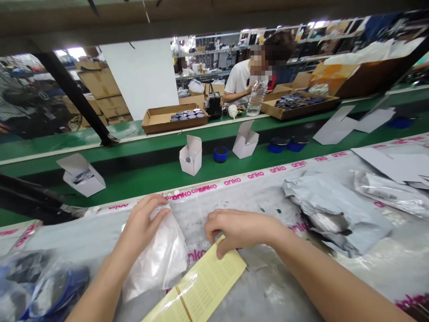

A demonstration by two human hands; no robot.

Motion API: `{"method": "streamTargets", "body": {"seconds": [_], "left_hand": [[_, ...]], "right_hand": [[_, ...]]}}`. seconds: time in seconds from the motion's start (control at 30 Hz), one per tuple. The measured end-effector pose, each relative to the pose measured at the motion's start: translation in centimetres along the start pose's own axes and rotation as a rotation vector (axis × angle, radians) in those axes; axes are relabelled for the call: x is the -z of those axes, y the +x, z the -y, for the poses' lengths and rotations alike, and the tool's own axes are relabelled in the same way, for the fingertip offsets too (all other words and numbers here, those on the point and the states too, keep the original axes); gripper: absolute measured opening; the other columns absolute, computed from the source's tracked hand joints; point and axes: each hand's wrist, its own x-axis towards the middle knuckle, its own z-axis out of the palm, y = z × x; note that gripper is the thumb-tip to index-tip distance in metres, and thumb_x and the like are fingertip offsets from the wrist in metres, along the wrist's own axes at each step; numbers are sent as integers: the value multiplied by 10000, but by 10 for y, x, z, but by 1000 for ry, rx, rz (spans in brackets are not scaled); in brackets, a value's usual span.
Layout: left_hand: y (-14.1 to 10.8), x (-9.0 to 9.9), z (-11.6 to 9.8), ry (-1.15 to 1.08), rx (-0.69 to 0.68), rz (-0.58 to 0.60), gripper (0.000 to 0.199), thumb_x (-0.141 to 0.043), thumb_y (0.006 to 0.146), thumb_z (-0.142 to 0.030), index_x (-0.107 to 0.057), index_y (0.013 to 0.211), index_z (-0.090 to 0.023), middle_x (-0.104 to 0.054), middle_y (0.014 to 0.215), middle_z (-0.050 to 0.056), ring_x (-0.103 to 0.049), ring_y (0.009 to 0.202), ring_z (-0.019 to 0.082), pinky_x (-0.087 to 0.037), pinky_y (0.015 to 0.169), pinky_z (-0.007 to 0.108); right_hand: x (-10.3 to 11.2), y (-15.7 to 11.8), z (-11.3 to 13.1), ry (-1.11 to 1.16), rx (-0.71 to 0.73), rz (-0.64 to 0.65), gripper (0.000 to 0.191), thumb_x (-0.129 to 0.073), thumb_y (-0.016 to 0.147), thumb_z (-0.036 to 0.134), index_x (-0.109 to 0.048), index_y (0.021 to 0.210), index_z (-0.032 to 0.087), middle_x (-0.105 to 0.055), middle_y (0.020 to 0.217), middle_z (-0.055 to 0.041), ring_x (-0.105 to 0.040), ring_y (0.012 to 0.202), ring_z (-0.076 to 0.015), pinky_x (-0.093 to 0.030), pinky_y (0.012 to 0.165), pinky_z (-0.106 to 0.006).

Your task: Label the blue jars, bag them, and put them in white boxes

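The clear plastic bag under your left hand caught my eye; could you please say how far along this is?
Looks done: open white cartons stand on the green belt. In hand: the left hand holds the clear plastic bag; the right hand touches a yellow printed sheet. Left: grey plastic mailers lie to the right, blue items in plastic at lower left.

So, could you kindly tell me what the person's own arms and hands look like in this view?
The person's left hand and right hand are bare, with no gloves or rings showing. The left forearm and right forearm are bare too, with no sleeve, watch or bracelet in view.
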Motion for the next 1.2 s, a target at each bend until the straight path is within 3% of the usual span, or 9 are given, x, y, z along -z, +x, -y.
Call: {"method": "streamTargets", "body": {"seconds": [0.07,0.2,0.33,0.47,0.63,0.8,0.97,1.07,1.2], "left_hand": [[-6,-6,-15,-61,-97,29,190,-591,964,-411,-701,1042,-278,-724,1147,57,-655,1126,289,-511,959,422],[-19,-29,-43,-120,-192,377,172,-711,921,-395,-723,1069,-309,-738,1119,29,-673,1050,263,-510,929,398],[-23,-48,-52,-15,-166,526,139,-824,828,-286,-698,812,-228,-698,1018,28,-640,1024,268,-461,927,416],[-22,-51,-49,-24,-176,514,157,-815,836,-265,-672,792,-217,-667,1011,17,-614,1024,252,-432,939,407],[-24,-47,-48,-14,-210,495,118,-799,854,-305,-710,846,-229,-668,1009,26,-611,1007,250,-428,932,402],[-23,-43,-46,-52,-245,489,164,-732,913,-397,-745,1001,-259,-707,1058,46,-644,1054,270,-450,966,420],[-20,-49,-35,-313,-46,221,239,-639,971,-374,-681,1177,-260,-694,1191,65,-667,1060,238,-529,935,388],[-19,-58,-31,-448,28,1,544,-761,877,-371,-556,1375,-297,-574,1429,95,-618,1213,271,-558,939,405],[-21,-63,-37,-540,18,-47,727,-888,753,-367,-543,1392,-324,-563,1478,79,-525,1385,302,-488,1111,464]], "right_hand": [[-1,1,0,9,40,-8,165,-843,739,207,-691,794,240,-628,888,4,-607,933,-225,-399,685,-290],[-6,5,3,-13,28,6,217,-870,715,263,-659,741,220,-618,790,28,-601,804,-181,-381,626,-264],[0,12,2,69,-80,9,242,-881,714,365,-683,771,237,-613,653,79,-577,608,-126,-369,529,-235],[39,26,-21,38,-208,-359,230,-884,731,374,-739,823,222,-709,776,22,-672,743,-171,-488,669,-259],[96,68,-68,-9,-429,-901,429,-671,942,270,-596,1352,171,-629,1328,-176,-567,1273,-347,-452,1043,-521],[116,93,-83,182,-464,-1024,402,-669,983,367,-606,1338,190,-603,1391,-109,-632,1196,-279,-547,994,-521],[77,65,-50,536,-315,-965,356,-647,961,309,-625,1278,148,-688,1262,-134,-672,1139,-278,-570,967,-466],[28,40,-19,779,-166,-760,302,-582,951,378,-647,1159,167,-736,1154,-131,-715,1042,-261,-619,864,-428],[-25,22,7,1275,-1,-480,257,-668,863,420,-606,1002,212,-718,1068,-102,-698,949,-240,-618,729,-382]]}}
